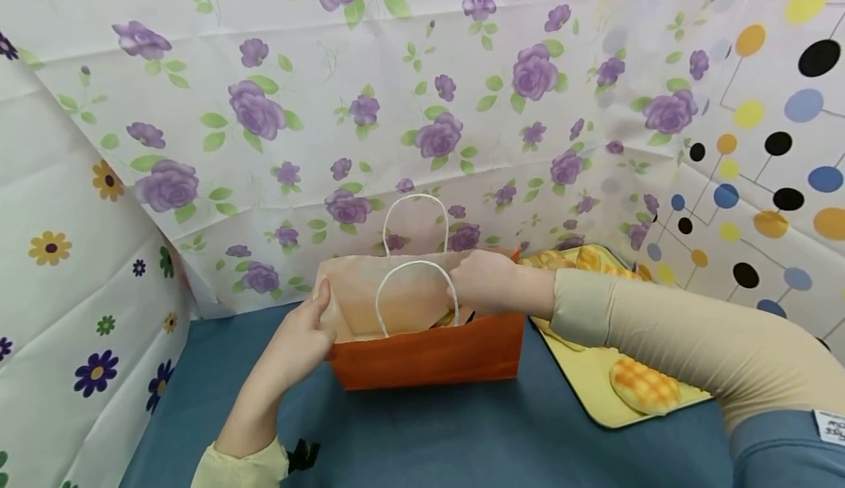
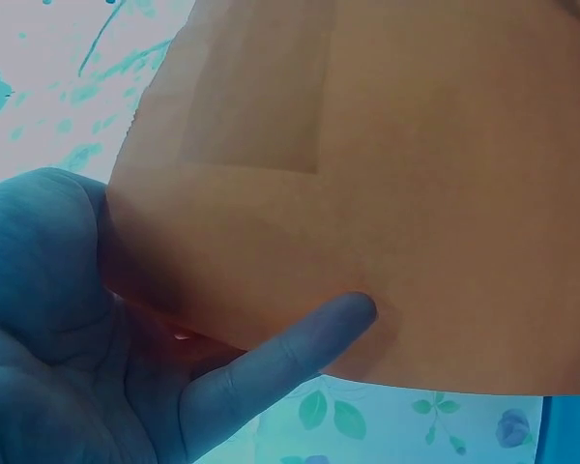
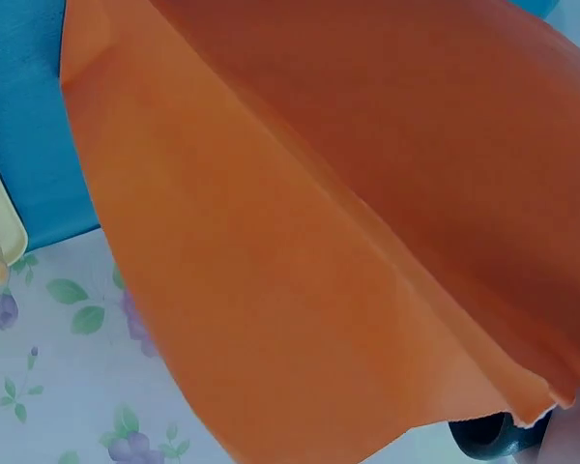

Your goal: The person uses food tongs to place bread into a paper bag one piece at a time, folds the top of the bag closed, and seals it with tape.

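An orange paper bag (image 1: 425,359) with white twisted handles stands upright and open on the table, tan inside. My left hand (image 1: 306,334) grips its left edge, the thumb on the inner side and the other fingers outside. In the left wrist view, the hand (image 2: 68,309) bends round the tan paper. My right hand (image 1: 485,281) is at the bag's right opening, fingers curled, partly behind the front handle. By these fingers the right wrist view shows a dark, round-ended tool (image 3: 481,437), mostly hidden by the bag. Something brownish (image 1: 446,319) shows inside the bag.
To the right, a yellow tray (image 1: 587,378) holds several bread pieces, one a grid-topped bun (image 1: 643,385), partly under my right forearm. A small black item (image 1: 304,455) lies beside my left sleeve. Flowered cloth (image 1: 264,106) hangs behind the blue table (image 1: 422,444).
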Demonstrator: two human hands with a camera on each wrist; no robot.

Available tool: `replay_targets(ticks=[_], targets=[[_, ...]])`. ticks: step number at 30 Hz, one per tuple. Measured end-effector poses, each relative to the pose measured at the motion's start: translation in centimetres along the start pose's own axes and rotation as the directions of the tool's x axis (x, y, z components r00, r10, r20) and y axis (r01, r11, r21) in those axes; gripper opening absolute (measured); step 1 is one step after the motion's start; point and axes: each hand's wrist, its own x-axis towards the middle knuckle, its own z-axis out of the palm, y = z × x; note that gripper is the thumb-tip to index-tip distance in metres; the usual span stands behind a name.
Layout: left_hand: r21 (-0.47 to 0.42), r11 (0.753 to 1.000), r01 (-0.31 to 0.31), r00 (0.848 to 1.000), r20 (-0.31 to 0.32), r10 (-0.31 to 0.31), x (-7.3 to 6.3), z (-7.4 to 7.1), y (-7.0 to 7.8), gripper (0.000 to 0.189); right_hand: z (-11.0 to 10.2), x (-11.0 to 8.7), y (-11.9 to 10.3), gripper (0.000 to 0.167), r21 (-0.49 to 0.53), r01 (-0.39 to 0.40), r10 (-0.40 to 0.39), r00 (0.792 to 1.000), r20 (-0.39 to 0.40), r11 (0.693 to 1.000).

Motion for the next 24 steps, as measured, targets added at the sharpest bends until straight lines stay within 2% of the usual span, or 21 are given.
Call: replay_targets(ticks=[5,9,18,24], targets=[[0.002,1.000,0.004,1.000,-0.001,-0.004,0.09,-0.01,0.04,0.086,0.08,-0.19,0.20,0.023,-0.033,-0.010,0.012,0.999,0.048,0.999],[0.003,1.000,0.005,1.000,-0.001,-0.005,-0.04,0.01,-0.01,0.086,0.11,-0.16,0.24,0.022,-0.051,-0.017,0.020,0.998,0.053,0.999],[0.022,1.000,-0.005,1.000,-0.011,0.005,-0.20,-0.14,0.10,0.086,-0.11,0.06,0.25,0.020,-0.013,-0.041,0.042,0.996,0.084,0.999],[0.041,0.999,-0.009,1.000,-0.018,0.009,-0.22,-0.03,-0.05,0.085,0.23,-0.23,0.27,0.018,-0.037,-0.040,0.044,0.992,0.117,0.999]])
